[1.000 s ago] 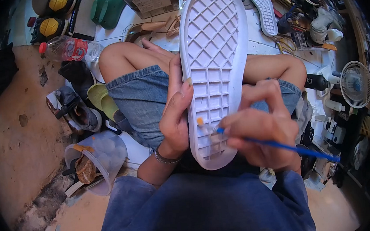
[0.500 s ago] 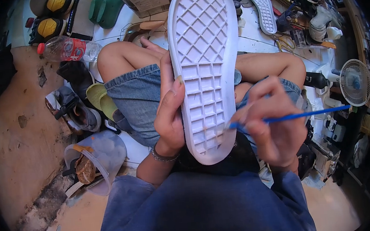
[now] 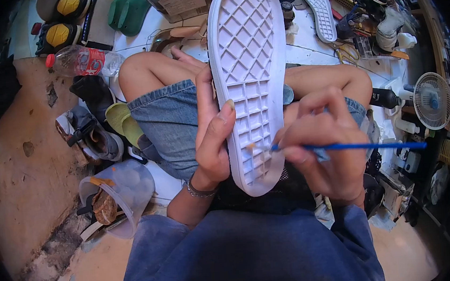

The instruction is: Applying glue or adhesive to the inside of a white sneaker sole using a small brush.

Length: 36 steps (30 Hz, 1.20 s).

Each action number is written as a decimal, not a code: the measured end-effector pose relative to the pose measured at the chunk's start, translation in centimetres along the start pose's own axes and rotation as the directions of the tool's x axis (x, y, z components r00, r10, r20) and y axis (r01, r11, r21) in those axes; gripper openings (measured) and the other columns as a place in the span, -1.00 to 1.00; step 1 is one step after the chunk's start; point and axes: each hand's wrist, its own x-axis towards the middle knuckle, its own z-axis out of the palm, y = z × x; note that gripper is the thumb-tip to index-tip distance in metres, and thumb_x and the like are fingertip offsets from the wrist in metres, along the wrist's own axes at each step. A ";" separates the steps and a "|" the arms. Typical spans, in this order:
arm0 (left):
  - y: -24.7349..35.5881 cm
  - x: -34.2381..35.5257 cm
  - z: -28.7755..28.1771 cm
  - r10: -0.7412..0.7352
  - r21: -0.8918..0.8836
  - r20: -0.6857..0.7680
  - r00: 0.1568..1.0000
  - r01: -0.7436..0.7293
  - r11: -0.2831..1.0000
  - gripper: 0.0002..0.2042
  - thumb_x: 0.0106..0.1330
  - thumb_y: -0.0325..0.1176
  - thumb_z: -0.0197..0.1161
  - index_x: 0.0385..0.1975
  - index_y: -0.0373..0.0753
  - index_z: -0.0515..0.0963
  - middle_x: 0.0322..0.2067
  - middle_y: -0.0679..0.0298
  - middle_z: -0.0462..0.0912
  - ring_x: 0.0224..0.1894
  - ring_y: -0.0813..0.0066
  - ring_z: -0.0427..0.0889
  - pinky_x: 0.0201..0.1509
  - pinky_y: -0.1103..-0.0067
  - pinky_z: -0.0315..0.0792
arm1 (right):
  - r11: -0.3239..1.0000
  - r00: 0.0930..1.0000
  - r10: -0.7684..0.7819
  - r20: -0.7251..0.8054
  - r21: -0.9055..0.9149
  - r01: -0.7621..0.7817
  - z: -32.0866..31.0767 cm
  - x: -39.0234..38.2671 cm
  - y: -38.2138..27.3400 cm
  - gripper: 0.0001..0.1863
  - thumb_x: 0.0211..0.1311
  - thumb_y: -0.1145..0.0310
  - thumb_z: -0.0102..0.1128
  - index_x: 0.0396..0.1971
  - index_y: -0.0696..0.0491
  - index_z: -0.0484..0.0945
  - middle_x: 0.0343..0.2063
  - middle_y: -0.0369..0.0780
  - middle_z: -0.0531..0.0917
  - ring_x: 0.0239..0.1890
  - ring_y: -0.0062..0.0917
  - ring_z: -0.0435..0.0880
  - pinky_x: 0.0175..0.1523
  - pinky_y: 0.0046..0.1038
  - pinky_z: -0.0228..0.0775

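Above my lap stands a white shoe sole (image 3: 249, 93), its gridded face turned up toward me. My left hand (image 3: 214, 136) grips it along the left edge, the thumb resting on the rim and the other fingers mostly hidden behind. A thin paintbrush with a blue handle (image 3: 364, 146) is pinched in the fingers of my right hand (image 3: 327, 147). The pale orange bristle tip (image 3: 250, 147) lies over the square cells in the lower half of the sole.
A second white sole (image 3: 318, 12) lies at the far right, near shoes and tools. On the left are a plastic bottle (image 3: 87, 60), a tipped clear bucket (image 3: 133, 188) and several shoes. A small fan (image 3: 432, 100) stands at the right.
My right hand has brought the brush tip left and slightly up across the cells. The sole has tilted a little, its lower end shifting right.
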 end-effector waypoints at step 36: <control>-1.0 0.1 -0.7 -0.103 -0.268 -0.021 0.994 0.094 0.959 -0.44 0.37 -0.25 -0.15 0.31 -0.46 0.08 0.19 0.01 0.33 0.27 0.29 0.42 0.36 0.45 0.29 | 0.992 0.990 0.030 -0.140 0.126 -0.012 0.4 -1.8 0.5 -0.77 -0.09 0.45 0.43 -0.34 0.00 0.66 -0.38 -0.32 0.67 -0.32 -0.35 0.50 -0.19 -0.33 0.33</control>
